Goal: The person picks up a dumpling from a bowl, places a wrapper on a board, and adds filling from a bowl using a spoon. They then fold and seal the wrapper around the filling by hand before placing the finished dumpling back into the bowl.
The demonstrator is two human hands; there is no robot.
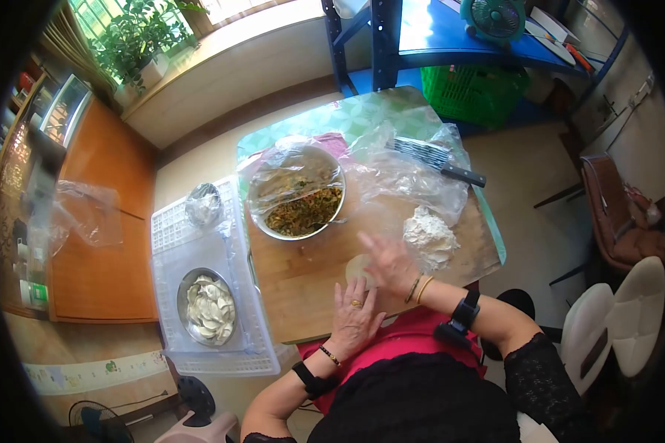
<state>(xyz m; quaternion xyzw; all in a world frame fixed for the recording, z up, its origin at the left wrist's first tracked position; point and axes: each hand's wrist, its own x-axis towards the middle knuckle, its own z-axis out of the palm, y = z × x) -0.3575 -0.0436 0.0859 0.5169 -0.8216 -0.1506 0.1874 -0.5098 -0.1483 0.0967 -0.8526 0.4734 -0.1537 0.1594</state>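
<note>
Flat on wooden counter (303,284): round dough wrapper (357,269) under open right hand (390,263); left hand (353,319) just behind, open.

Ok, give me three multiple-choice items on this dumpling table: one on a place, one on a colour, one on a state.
1. Where is the flour pile?
A. on the wooden board
B. in the filling bowl
C. on the floor

2. What colour is the crate under the shelf?
A. red
B. green
C. white

3. How is the right hand placed?
A. raised in the air
B. gripping the knife
C. pressed flat on the dough round

Answers: 1 A, the pile lies on bare board; 2 B, its lattice is bright green; 3 C, the palm covers the dough while the left hand rests beside it.
</note>
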